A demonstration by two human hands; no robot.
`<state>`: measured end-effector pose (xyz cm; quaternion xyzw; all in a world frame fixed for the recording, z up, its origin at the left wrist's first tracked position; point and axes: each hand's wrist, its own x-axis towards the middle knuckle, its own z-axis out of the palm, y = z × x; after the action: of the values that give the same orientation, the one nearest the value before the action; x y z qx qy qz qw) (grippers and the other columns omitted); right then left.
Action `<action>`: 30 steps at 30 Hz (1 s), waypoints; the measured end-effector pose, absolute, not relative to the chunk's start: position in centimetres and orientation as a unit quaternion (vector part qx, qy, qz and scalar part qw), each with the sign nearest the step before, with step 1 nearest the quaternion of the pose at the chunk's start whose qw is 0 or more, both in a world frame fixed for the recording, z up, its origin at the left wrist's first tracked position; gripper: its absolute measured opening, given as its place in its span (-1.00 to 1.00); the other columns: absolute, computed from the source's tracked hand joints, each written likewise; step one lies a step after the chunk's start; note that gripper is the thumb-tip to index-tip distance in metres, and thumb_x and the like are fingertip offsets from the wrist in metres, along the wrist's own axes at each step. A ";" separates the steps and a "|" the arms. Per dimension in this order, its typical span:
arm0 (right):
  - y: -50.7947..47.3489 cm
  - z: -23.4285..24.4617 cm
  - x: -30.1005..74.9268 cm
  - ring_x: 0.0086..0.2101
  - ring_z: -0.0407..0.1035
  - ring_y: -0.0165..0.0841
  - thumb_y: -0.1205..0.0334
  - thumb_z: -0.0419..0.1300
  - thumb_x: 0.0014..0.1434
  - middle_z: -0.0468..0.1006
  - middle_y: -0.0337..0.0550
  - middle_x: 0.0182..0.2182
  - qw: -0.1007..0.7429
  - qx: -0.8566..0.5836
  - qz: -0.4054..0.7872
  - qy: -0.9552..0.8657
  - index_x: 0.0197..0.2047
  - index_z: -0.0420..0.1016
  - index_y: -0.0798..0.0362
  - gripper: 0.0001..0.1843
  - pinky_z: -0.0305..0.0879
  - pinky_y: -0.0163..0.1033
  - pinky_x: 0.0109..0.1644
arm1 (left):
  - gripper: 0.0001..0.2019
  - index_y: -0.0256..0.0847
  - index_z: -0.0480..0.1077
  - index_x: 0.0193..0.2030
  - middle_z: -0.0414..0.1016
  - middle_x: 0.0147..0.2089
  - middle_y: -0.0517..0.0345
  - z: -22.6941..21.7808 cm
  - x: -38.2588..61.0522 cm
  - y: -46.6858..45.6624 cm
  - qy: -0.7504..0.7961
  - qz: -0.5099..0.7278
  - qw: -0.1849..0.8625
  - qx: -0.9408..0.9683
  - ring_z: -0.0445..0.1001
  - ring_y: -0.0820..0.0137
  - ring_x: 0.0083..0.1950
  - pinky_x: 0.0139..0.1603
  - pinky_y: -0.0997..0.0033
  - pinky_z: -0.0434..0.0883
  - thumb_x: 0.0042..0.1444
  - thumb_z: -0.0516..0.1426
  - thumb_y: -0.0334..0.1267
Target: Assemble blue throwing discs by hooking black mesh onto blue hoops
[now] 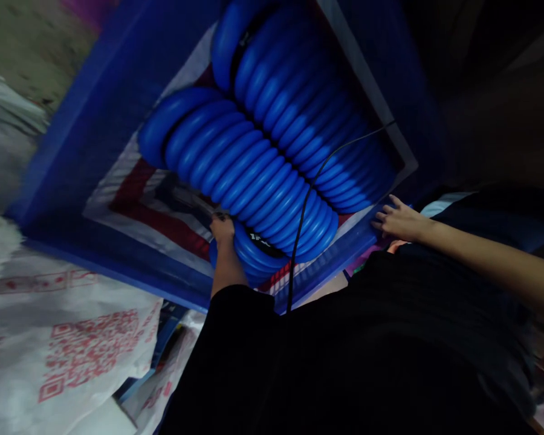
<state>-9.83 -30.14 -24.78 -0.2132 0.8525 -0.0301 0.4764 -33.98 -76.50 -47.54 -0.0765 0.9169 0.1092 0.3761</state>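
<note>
Two rows of blue ring-shaped parts (258, 163) lie stacked side by side in a big blue bin (95, 115) lined with a red-and-white striped sheet. My left hand (222, 229) reaches down into the bin and is closed on the nearest blue ring (254, 251) at the end of the front row. My right hand (396, 220) rests with its fingers spread on the bin's blue rim at the right, holding nothing. A thin black cable (308, 199) runs from my chest up across the rings.
White woven sacks (68, 344) with red printed codes lie to the left of the bin and below it. My dark clothing fills the lower right. The upper right is dark and I cannot make out what is there.
</note>
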 end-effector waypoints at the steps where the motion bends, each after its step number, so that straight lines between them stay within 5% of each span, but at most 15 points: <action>1: -30.1 -24.8 -9.8 -0.08 0.40 -0.06 0.11 0.26 0.30 0.66 -0.07 -0.01 0.473 -0.211 -0.033 0.855 0.12 0.62 -0.16 -0.67 0.08 0.29 0.29 | -0.57 -0.43 0.41 0.29 0.52 0.25 -0.41 -47.5 -34.0 -76.6 0.919 0.097 0.373 -0.086 0.46 -0.15 0.32 0.30 -0.19 0.41 0.46 -0.06 -0.26; 6: -30.0 -25.1 -9.6 -0.08 0.39 -0.04 0.10 0.25 0.32 0.66 -0.03 -0.03 0.474 -0.208 -0.042 0.855 0.11 0.63 -0.10 -0.67 0.03 0.34 0.32 | -0.51 -0.36 0.47 0.26 0.56 0.25 -0.30 -45.0 -29.9 -76.9 0.925 0.092 0.356 -0.091 0.48 -0.05 0.34 0.37 -0.06 0.38 0.46 -0.13 -0.18; 12: -30.4 -24.7 -10.2 -0.03 0.41 -0.03 0.01 0.28 0.35 0.65 -0.01 -0.01 0.488 -0.225 -0.014 0.843 0.17 0.59 -0.02 -0.60 0.05 0.35 0.32 | -0.35 -0.61 0.08 0.51 0.11 0.56 -0.44 -41.2 -19.0 -75.3 0.962 0.139 0.220 -0.088 -0.09 -0.06 0.65 0.62 -0.11 -0.03 0.41 -0.07 -0.20; 19: -30.0 -24.1 -10.7 0.00 0.45 0.00 0.06 0.32 0.33 0.64 0.11 0.02 0.486 -0.236 0.000 0.842 0.21 0.58 0.03 -0.56 0.09 0.30 0.33 | -0.37 -0.47 0.19 0.49 0.23 0.52 -0.32 -42.0 -17.9 -73.9 0.964 0.186 0.160 -0.099 -0.05 -0.01 0.65 0.63 -0.12 0.00 0.32 -0.01 -0.28; 25: -30.1 -23.7 -11.5 0.06 0.48 0.03 0.14 0.26 0.38 0.64 0.11 0.06 0.505 -0.240 0.012 0.829 0.26 0.55 -0.01 -0.58 0.13 0.29 0.34 | -0.38 -0.52 0.20 0.49 0.18 0.56 -0.27 -42.0 -18.2 -73.3 0.969 0.141 0.180 -0.093 -0.07 0.03 0.65 0.64 -0.03 -0.03 0.34 -0.06 -0.25; 30: -30.2 -23.6 -11.8 0.07 0.48 0.07 0.15 0.24 0.39 0.63 0.12 0.08 0.516 -0.236 0.036 0.823 0.27 0.54 -0.02 -0.58 0.14 0.34 0.34 | -0.34 -0.48 0.15 0.52 0.10 0.59 -0.30 -41.9 -18.5 -73.0 0.968 0.113 0.214 -0.065 -0.12 -0.03 0.66 0.63 -0.14 -0.08 0.32 -0.03 -0.27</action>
<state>-11.75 -30.24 -23.59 -0.2363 0.8227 0.0361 0.5158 -18.48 -72.97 -41.92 -0.0654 0.9682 0.1125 0.2135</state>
